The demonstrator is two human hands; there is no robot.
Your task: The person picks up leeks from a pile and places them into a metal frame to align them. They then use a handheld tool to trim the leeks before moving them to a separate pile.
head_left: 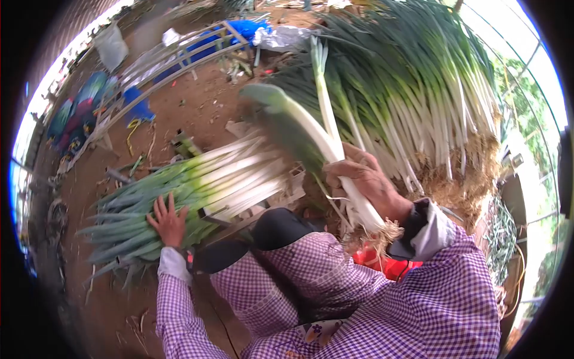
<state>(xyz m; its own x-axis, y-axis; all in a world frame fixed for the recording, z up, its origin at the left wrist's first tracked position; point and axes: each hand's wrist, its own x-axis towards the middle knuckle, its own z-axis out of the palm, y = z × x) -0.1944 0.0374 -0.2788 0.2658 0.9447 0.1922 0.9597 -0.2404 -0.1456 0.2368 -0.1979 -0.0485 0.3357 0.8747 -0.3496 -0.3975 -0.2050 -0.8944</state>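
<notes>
The right hand (365, 179) is wrapped around one leek (308, 125), roots at the wrist, leaves pointing up-left over the bundle (233, 176) lying just to its left; the left hand (167, 221), fingers spread, rests flat on that bundle's green end

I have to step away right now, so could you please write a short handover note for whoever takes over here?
Left hand: open, flat on the leaf end of the laid-out onion bundle.
Right hand: grip closed around a few onion stalks, roots toward the person.
Done: one bundle lies gathered at the left.
Left: the big pile stacked at the right.
</notes>
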